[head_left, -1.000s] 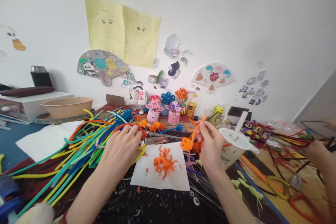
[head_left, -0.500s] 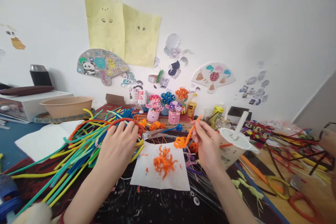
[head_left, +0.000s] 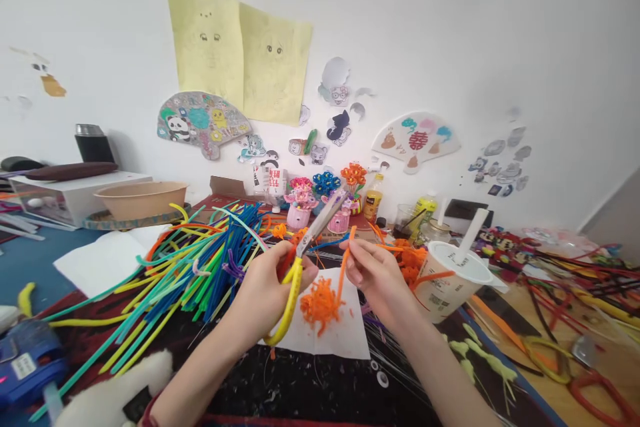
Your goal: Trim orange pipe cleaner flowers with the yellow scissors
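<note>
My left hand (head_left: 267,287) is closed around a pair of scissors (head_left: 320,223) with yellow and red handles. The blades point up and to the right. My right hand (head_left: 380,277) pinches an orange pipe cleaner (head_left: 343,273) between thumb and fingertips. Its lower end runs down in front of orange fuzzy clippings (head_left: 320,307), where I cannot tell attached loops from loose bits. The clippings lie on a white sheet of paper (head_left: 350,340) below my hands. More curled orange pipe cleaners (head_left: 410,260) are just beyond my right hand.
Colourful pipe cleaners (head_left: 165,293) are heaped on the left, near a blue glue gun (head_left: 35,360). A lidded cup with a straw (head_left: 445,280) stands beside my right forearm. Small flower pots (head_left: 299,217) line the back. Another pair of scissors (head_left: 550,360) lies at right.
My left hand has lifted the scissors from beside the pipe cleaner heap and brought them right, blades up. My right hand has shifted slightly left and down with the orange pipe cleaner.
</note>
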Tool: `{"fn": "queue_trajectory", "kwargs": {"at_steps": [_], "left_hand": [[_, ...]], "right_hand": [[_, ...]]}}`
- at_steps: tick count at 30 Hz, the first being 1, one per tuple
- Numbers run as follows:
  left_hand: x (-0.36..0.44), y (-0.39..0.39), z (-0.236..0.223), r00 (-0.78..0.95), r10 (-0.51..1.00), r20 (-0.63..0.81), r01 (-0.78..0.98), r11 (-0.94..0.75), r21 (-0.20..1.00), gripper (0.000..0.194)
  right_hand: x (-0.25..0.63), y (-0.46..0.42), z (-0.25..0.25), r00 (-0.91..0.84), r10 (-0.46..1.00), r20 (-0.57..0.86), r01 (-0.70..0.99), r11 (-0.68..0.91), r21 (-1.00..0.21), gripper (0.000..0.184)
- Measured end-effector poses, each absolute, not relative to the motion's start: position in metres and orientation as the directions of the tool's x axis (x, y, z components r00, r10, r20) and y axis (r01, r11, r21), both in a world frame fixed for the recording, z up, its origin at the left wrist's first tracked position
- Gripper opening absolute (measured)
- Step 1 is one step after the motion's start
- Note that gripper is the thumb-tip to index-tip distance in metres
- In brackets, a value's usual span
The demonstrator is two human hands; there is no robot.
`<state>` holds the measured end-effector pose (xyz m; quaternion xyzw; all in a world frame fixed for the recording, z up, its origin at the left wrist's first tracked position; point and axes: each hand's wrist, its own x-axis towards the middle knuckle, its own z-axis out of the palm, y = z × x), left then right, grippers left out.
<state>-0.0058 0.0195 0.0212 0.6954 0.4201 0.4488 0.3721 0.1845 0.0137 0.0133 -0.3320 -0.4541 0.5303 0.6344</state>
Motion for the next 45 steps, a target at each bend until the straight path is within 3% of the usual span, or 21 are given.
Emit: {"fn": "queue_trajectory", "kwargs": {"at_steps": [4, 12, 17, 22, 29, 31, 36, 45], "left_hand": [[0.005, 0.009, 0.019, 0.323, 0.906, 0.274, 0.167, -0.339, 0.926, 0.024], [0.013, 0.007, 0.014, 0.295, 0.923, 0.246, 0.138, -0.296, 0.945, 0.030], [0.008, 0.008, 0.022, 0.224, 0.941, 0.253, 0.075, -0.275, 0.958, 0.032], [0.002, 0.004, 0.034, 0.201, 0.934, 0.295, -0.112, -0.277, 0.954, 0.029], [-0.002, 0.008, 0.032, 0.209, 0.925, 0.318, -0.253, -0.263, 0.931, 0.024], [-0.003, 0.009, 0.031, 0.210, 0.924, 0.320, -0.262, -0.262, 0.929, 0.024], [-0.004, 0.010, 0.030, 0.207, 0.926, 0.317, -0.233, -0.268, 0.935, 0.025], [0.004, 0.009, 0.031, 0.075, 0.955, 0.286, -0.117, -0.276, 0.954, 0.025]], "right_hand": [[0.179, 0.012, 0.011, -0.032, 0.981, 0.192, -0.366, 0.167, -0.916, 0.022], [0.172, 0.008, 0.012, -0.048, 0.981, 0.187, -0.402, 0.153, -0.903, 0.024], [0.176, 0.012, 0.008, -0.047, 0.983, 0.177, -0.265, 0.159, -0.951, 0.028], [0.167, 0.008, 0.002, -0.279, 0.960, 0.012, -0.114, -0.021, -0.993, 0.037], [0.161, 0.004, -0.002, -0.607, 0.795, -0.007, -0.319, -0.252, -0.914, 0.053], [0.164, 0.005, -0.003, -0.614, 0.789, 0.012, -0.331, -0.243, -0.912, 0.053], [0.167, 0.004, -0.002, -0.542, 0.840, 0.015, -0.211, -0.118, -0.970, 0.029], [0.161, 0.004, -0.001, -0.403, 0.913, 0.053, -0.205, -0.034, -0.978, 0.023]]}}
